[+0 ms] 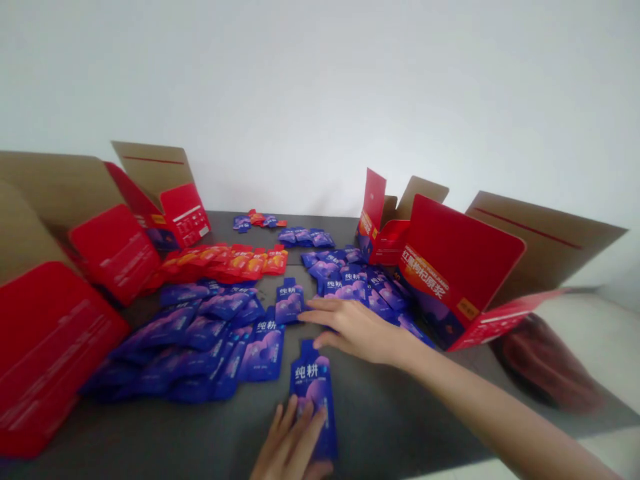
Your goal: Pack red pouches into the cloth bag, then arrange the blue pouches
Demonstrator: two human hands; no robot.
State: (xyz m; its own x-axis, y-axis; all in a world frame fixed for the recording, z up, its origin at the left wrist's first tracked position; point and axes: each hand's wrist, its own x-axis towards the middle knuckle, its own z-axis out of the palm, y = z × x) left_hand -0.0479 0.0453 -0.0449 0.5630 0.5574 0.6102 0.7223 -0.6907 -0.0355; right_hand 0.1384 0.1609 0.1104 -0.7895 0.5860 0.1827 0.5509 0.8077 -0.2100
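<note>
My left hand (293, 443) lies with its fingers stretched over the lower part of a blue-purple pouch (313, 380), which rests flat on the dark table with its narrow spout end pointing away from me. Farther forward, my right hand (353, 328) reaches in from the right, fingers extended. Its fingertips are at the right edge of a second blue-purple pouch (289, 303); whether they press on it I cannot tell. Just left of my hands, one more purple pouch (263, 353) lies at the edge of a heap of blue pouches (195, 340).
Red pouches (235, 261) lie behind the left heap. More blue pouches (350, 283) spread along the right, and small groups (305, 237) lie at the back. Open red cartons stand on the left (55, 353) and right (450, 273). A dark reddish object (550, 363) is at far right.
</note>
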